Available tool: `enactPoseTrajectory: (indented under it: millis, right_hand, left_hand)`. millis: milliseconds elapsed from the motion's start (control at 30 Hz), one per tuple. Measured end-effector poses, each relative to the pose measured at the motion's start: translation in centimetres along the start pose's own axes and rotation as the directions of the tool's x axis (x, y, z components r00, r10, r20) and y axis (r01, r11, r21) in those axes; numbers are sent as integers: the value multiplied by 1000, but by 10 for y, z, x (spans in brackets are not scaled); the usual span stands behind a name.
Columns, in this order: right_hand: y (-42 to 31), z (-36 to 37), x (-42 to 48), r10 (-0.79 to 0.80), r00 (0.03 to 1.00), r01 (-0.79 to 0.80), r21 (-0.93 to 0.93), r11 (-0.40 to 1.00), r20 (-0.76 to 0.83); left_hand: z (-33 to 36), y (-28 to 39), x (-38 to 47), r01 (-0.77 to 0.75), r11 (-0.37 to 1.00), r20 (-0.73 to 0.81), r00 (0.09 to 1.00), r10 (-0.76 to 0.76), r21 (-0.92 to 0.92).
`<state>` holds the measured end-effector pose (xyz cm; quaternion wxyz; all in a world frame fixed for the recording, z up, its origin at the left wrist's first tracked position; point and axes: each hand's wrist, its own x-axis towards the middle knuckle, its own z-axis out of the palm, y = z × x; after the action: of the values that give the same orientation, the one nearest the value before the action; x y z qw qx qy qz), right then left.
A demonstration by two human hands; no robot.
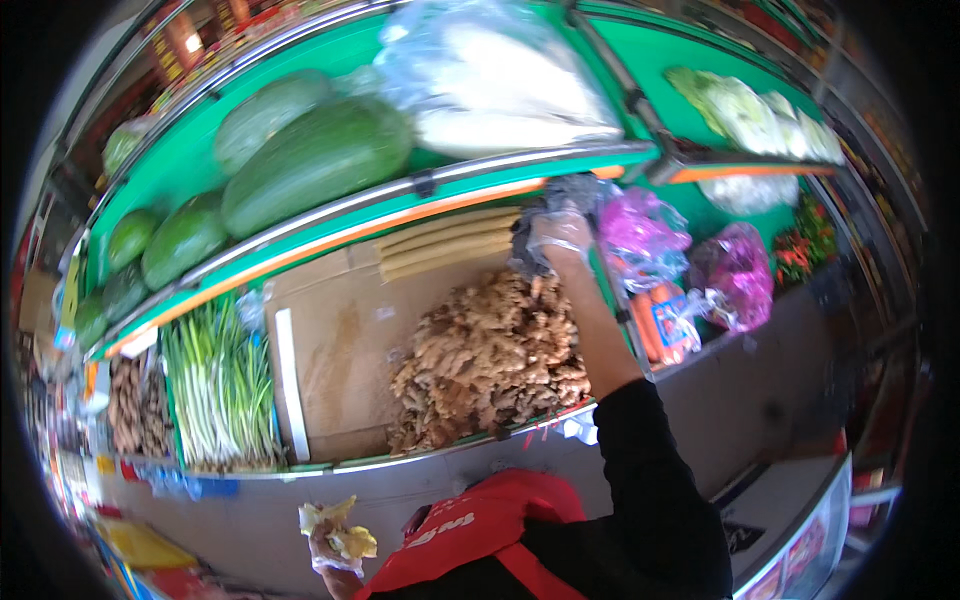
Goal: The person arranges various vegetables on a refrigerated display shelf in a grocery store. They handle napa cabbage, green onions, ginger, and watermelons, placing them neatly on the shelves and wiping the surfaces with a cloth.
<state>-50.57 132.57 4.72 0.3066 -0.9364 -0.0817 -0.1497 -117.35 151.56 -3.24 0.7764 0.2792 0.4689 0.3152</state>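
My left hand (330,541), in a clear plastic glove, holds crumpled yellowish leaves (354,540) low in the picture, away from the shelves. Further up, my right arm stretches over the produce bin. The gloved right hand (562,229) is closed around a crumpled dark grey cloth or bag (527,244), whose material I cannot make out; its fingertips are hidden. Pale yellow, long stick-like roots (450,241) lie just left of that hand. A heap of ginger (495,352) spreads below it, on a flattened cardboard sheet (337,375).
Large green winter melons (322,169) and a plastic bag of white produce (510,82) fill the upper shelf, whose edge (480,174) overhangs the bin. Spring onions (225,382) stand left. Pink bags (643,232) and packed carrots (660,322) lie right. A glass-sided case (806,540) stands lower right.
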Motion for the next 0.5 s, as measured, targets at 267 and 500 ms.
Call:
enactPoseTrajectory:
  millis: [267,500]
  right_hand:
    - [-61,68,-46,-306,933,347,244,906,-191]
    - [-184,104,-128,-514,840,532,444,721,-173]
  left_hand:
    - [-27,-2,-55,-69,995,-138,989,59,-69]
    - [-73,6,-63,-195,964,-259,955,144,-182]
